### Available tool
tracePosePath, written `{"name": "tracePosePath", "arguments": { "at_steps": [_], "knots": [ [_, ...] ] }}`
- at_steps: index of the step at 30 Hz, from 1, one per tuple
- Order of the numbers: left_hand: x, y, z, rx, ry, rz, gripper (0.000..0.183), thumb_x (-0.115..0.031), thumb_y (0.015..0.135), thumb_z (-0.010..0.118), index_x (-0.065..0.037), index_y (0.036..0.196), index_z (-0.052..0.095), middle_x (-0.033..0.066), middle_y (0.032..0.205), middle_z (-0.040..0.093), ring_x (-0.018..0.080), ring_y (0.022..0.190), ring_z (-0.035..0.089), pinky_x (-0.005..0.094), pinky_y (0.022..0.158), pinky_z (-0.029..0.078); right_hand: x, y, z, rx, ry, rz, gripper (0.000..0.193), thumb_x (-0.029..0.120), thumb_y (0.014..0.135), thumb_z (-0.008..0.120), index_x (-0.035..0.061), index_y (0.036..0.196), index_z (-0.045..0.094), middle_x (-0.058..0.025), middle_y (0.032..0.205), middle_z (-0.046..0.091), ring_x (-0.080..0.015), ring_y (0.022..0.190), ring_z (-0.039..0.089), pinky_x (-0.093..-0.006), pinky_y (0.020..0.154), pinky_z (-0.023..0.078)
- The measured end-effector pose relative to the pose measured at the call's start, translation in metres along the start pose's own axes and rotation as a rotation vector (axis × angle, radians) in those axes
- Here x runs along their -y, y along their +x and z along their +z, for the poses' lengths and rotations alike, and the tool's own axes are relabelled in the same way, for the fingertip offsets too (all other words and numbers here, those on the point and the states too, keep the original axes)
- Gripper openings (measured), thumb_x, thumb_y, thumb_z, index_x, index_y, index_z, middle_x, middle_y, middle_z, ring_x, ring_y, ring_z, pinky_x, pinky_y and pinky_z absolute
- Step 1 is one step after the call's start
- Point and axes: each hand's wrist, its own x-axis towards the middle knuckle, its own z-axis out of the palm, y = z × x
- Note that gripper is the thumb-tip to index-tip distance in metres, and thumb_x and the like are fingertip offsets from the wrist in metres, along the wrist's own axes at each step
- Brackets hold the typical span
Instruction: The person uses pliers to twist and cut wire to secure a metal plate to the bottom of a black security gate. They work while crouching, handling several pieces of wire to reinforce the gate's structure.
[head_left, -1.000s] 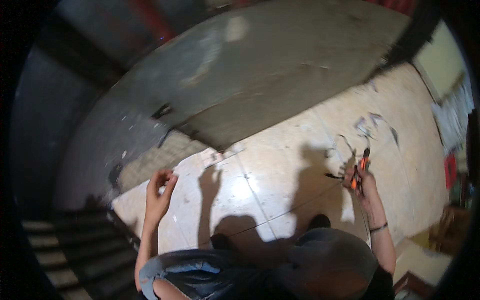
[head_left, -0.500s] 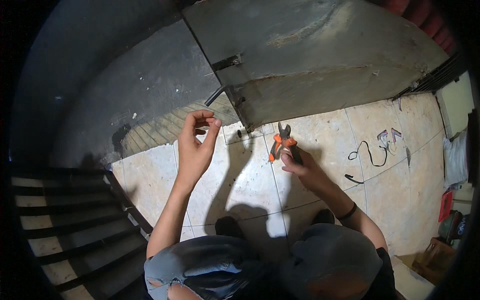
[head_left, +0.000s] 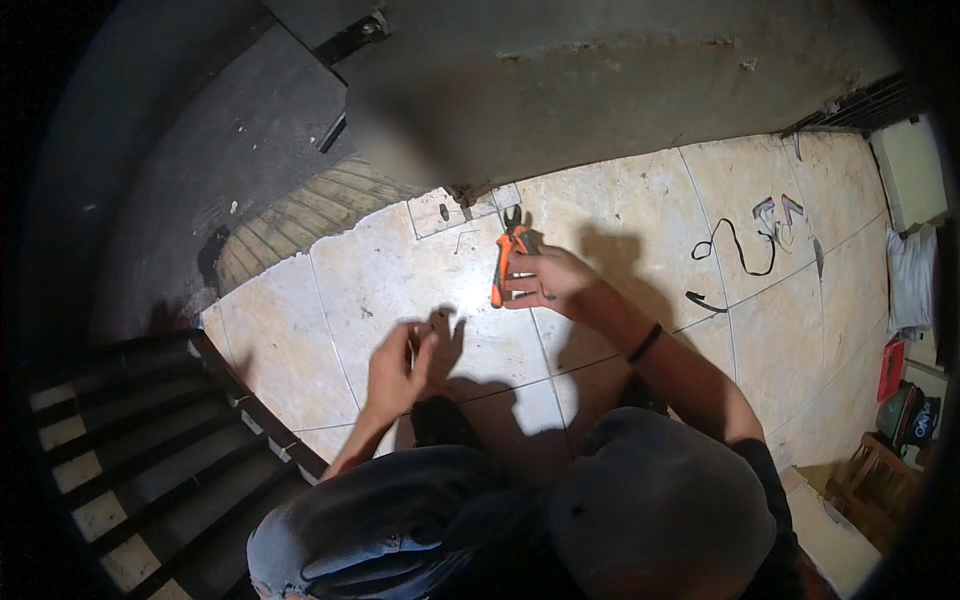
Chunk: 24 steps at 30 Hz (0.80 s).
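My right hand (head_left: 555, 278) grips diagonal cutting pliers (head_left: 502, 265) with orange and black handles. Their jaws point away from me, over the pale tiled floor (head_left: 620, 210). Lower and to the left, my left hand (head_left: 398, 372) hovers above my knee, its fingers loosely bent and the thumb apart from them. I see nothing in it. Beyond the pliers, a thin bent piece of wire (head_left: 463, 238) lies on the tiles near a small dark piece (head_left: 444, 212).
A large grey metal panel (head_left: 620, 100) stands ahead, its left part blurred. Black slatted bars (head_left: 140, 440) are at the left. On the right floor lie a black cord (head_left: 745, 255), a short black strip (head_left: 706, 302) and colored scraps (head_left: 778, 212). A wooden stool (head_left: 870, 480) stands lower right.
My left hand has dropped toward my knees from near the panel's edge. My right hand has moved left and farther forward with the pliers. The view has shifted, so the panel sits higher.
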Motion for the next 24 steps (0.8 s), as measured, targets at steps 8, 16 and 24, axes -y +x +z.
{"name": "tracePosePath", "arguments": {
  "at_steps": [8,16,24],
  "knots": [
    [0.061,-0.093,0.088,0.006,0.167,0.184,0.027,-0.029,0.092,0.077,-0.010,0.108,0.066,0.0152,0.095,0.074,0.0356,0.089,0.073,0.0423,0.075,0.058,0.024,0.043,0.007,0.146,0.130,0.103,0.031,0.026,0.108,0.051,0.0056,0.131,0.051,-0.0197,0.134,0.058,-0.0376,0.123,0.061,-0.0620,0.097,0.057],
    [0.077,-0.088,0.091,-0.072,0.068,0.295,0.025,-0.023,0.087,0.078,-0.009,0.104,0.065,0.0125,0.087,0.070,0.0338,0.079,0.071,0.0433,0.069,0.056,0.040,0.056,0.006,0.289,0.194,0.138,0.030,0.032,0.107,0.053,0.0064,0.122,0.056,-0.0172,0.130,0.062,-0.0400,0.119,0.064,-0.0655,0.100,0.053],
    [0.077,-0.085,0.088,-0.110,0.075,0.322,0.021,-0.020,0.085,0.077,-0.009,0.099,0.065,0.0119,0.081,0.068,0.0321,0.074,0.069,0.0420,0.065,0.054,0.041,0.052,0.011,0.264,0.324,0.121,0.038,0.034,0.106,0.055,0.0026,0.128,0.054,-0.0110,0.117,0.062,-0.0315,0.102,0.068,-0.0658,0.101,0.052]
  ]
}}
